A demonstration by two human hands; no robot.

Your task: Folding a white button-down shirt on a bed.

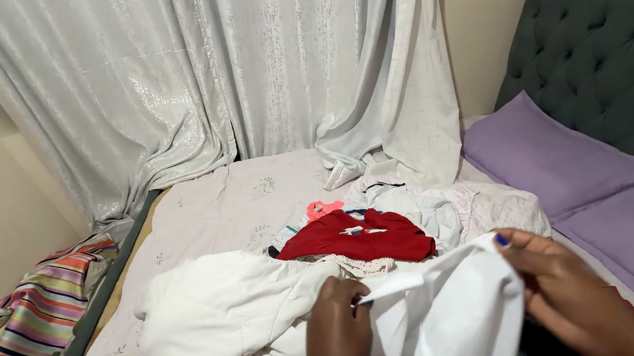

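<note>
White cloth (453,315) stretched between both hands: left hand (338,334) pinches edge, right hand (568,284) grips opposite corner, held taut to straighten. Red shirt (357,238) just behind cloth.

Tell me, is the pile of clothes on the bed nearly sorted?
Not nearly. No folded stack shows anywhere. The left hand and right hand hold one white cloth. A red garment, a white padded jacket and other crumpled clothes lie loose on the bed.
</note>
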